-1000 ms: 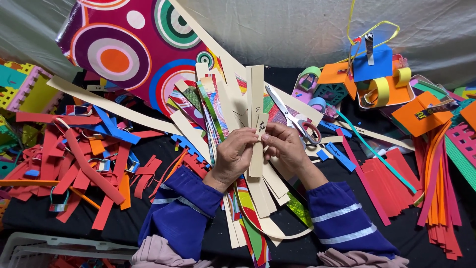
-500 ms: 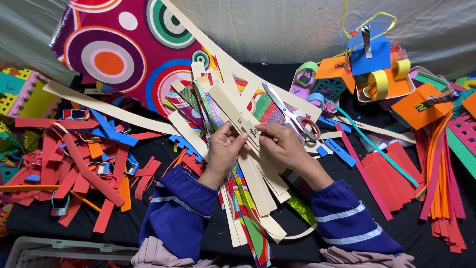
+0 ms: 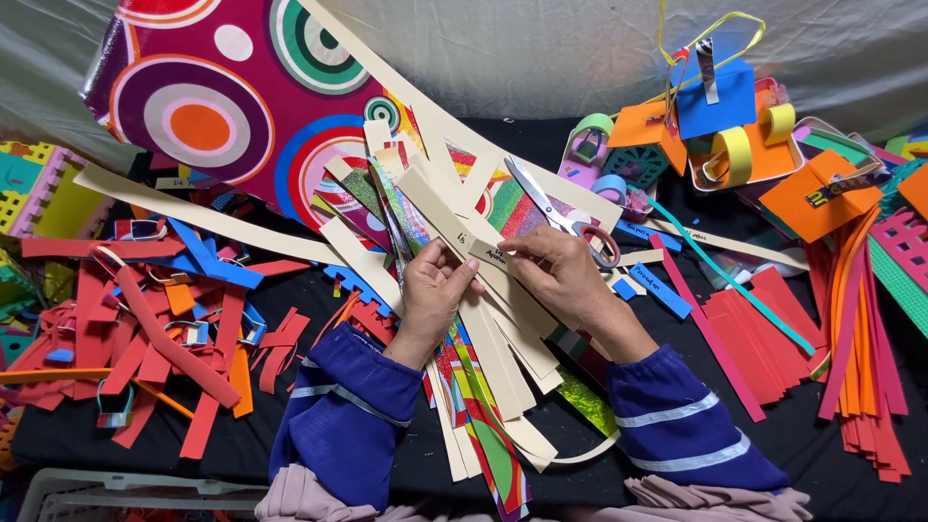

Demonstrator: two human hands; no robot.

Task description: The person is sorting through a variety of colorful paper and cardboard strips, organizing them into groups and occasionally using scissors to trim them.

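Strips tilted further; both hands' grip pinches them.

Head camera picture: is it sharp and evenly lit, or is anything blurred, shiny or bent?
Head view: soft, even light, only faint shadows; both hands, left hand and right hand, and the cream paper strips are sharp; slight glare on the scissors blades and the circle-patterned sheet; the wide lens bends the edges a little.
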